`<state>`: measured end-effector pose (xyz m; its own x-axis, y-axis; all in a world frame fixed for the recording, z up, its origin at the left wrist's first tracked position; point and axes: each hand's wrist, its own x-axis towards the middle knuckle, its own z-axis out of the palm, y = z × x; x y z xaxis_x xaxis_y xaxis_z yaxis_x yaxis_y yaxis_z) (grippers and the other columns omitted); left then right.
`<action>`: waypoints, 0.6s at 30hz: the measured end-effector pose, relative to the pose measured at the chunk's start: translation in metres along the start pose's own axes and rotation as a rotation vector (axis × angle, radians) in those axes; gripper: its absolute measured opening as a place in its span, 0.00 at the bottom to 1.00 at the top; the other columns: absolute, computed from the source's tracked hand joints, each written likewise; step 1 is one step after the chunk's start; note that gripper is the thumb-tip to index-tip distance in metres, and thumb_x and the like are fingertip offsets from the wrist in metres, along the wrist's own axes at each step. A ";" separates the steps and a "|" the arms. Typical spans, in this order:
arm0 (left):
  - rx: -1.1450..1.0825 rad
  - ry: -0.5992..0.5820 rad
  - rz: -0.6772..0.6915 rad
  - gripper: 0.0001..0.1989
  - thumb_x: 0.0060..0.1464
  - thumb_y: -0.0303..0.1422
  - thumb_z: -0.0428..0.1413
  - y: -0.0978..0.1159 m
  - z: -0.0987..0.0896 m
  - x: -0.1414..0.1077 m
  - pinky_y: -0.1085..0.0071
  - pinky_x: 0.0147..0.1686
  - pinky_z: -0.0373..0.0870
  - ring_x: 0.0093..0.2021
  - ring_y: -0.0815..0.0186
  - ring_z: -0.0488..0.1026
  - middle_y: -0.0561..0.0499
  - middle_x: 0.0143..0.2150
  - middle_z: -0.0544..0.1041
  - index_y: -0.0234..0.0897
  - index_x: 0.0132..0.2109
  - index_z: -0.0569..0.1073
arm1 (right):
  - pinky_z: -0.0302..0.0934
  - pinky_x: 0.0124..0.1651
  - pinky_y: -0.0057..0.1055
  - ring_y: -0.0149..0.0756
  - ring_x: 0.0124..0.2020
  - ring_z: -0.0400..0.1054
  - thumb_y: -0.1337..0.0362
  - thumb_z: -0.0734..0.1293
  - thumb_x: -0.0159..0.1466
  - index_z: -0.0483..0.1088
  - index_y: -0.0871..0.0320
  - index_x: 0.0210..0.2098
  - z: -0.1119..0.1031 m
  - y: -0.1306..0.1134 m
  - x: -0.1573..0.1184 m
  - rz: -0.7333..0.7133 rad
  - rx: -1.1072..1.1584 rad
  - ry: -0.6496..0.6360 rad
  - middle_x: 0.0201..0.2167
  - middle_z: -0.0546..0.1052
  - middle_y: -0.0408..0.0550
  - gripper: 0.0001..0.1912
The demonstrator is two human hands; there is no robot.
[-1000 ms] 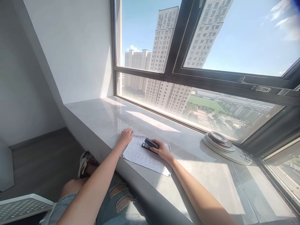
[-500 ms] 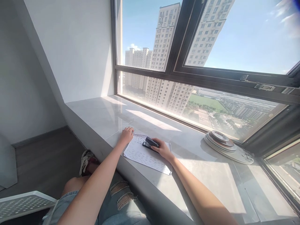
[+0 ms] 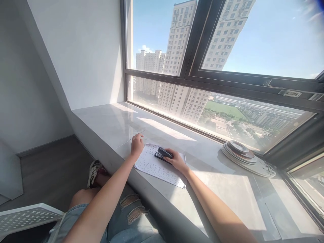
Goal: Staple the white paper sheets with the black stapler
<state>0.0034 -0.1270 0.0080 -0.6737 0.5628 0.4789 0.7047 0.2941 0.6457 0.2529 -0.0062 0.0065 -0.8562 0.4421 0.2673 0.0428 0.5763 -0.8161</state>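
Printed sheets of paper (image 3: 159,170) lie at a slant on the grey window ledge (image 3: 101,125). On top of them is a black stapler (image 3: 165,153), its upper arm raised from its base at one end. My right hand (image 3: 176,160) is wrapped round the stapler's right end. Just past the left upper corner of the sheets, my left hand (image 3: 137,144) is closed, with its fingers drawn together. Whatever the left fingers hold, if anything, is too small to make out.
Stacked plates (image 3: 240,152) rest on a large oval plate (image 3: 267,171) at the right, close to the window frame (image 3: 202,82). A white perforated chair part (image 3: 30,216) stands at lower left, beside my legs.
My left hand has moved off the paper's corner, slightly away from the sheets, and its fingers are now raised. My right hand stays on the stapler.
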 end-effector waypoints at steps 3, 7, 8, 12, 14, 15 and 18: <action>-0.379 0.011 -0.055 0.18 0.59 0.21 0.41 0.030 0.005 -0.022 0.61 0.54 0.72 0.55 0.59 0.74 0.46 0.52 0.78 0.39 0.46 0.72 | 0.67 0.55 0.41 0.47 0.51 0.74 0.51 0.67 0.65 0.74 0.46 0.54 0.000 -0.002 0.000 -0.010 -0.023 0.007 0.51 0.80 0.43 0.20; -0.562 -0.187 -0.257 0.16 0.62 0.25 0.42 0.050 0.024 -0.057 0.62 0.51 0.75 0.52 0.60 0.77 0.44 0.52 0.79 0.38 0.48 0.72 | 0.67 0.53 0.40 0.47 0.48 0.75 0.53 0.70 0.61 0.74 0.48 0.54 0.001 -0.001 -0.001 -0.042 -0.040 0.019 0.48 0.81 0.44 0.21; -0.507 -0.206 -0.278 0.16 0.63 0.25 0.42 0.050 0.028 -0.065 0.61 0.52 0.75 0.53 0.59 0.77 0.43 0.52 0.79 0.38 0.48 0.72 | 0.67 0.52 0.40 0.47 0.48 0.75 0.54 0.71 0.61 0.73 0.48 0.54 0.001 -0.001 -0.001 -0.052 -0.050 0.022 0.48 0.81 0.44 0.22; -0.173 -0.285 -0.057 0.23 0.58 0.18 0.44 0.046 0.036 -0.085 0.59 0.59 0.70 0.62 0.56 0.70 0.38 0.58 0.75 0.35 0.56 0.71 | 0.66 0.52 0.40 0.48 0.48 0.74 0.56 0.70 0.61 0.73 0.50 0.54 0.006 0.001 -0.002 -0.084 -0.137 0.068 0.48 0.81 0.46 0.21; -0.028 -0.344 0.058 0.25 0.56 0.16 0.45 0.044 0.036 -0.088 0.59 0.63 0.66 0.66 0.54 0.66 0.35 0.62 0.72 0.31 0.59 0.70 | 0.65 0.51 0.40 0.48 0.47 0.74 0.57 0.69 0.62 0.73 0.51 0.53 0.009 0.001 -0.003 -0.100 -0.195 0.098 0.47 0.81 0.48 0.20; 0.039 -0.365 0.099 0.26 0.56 0.17 0.45 0.043 0.035 -0.088 0.58 0.65 0.63 0.67 0.53 0.64 0.34 0.63 0.70 0.30 0.60 0.70 | 0.65 0.51 0.40 0.48 0.47 0.74 0.57 0.69 0.63 0.72 0.51 0.53 0.010 0.000 -0.003 -0.107 -0.218 0.107 0.46 0.81 0.48 0.19; 0.206 -0.404 0.192 0.25 0.62 0.22 0.46 0.039 0.031 -0.087 0.50 0.69 0.55 0.72 0.47 0.57 0.33 0.69 0.65 0.30 0.64 0.68 | 0.64 0.51 0.40 0.49 0.47 0.74 0.58 0.67 0.65 0.71 0.51 0.54 0.013 -0.001 -0.004 -0.108 -0.265 0.121 0.47 0.81 0.50 0.19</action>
<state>0.0961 -0.1405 -0.0274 -0.4161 0.8645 0.2820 0.8643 0.2796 0.4180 0.2491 -0.0175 -0.0004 -0.7962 0.4382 0.4172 0.1013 0.7763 -0.6221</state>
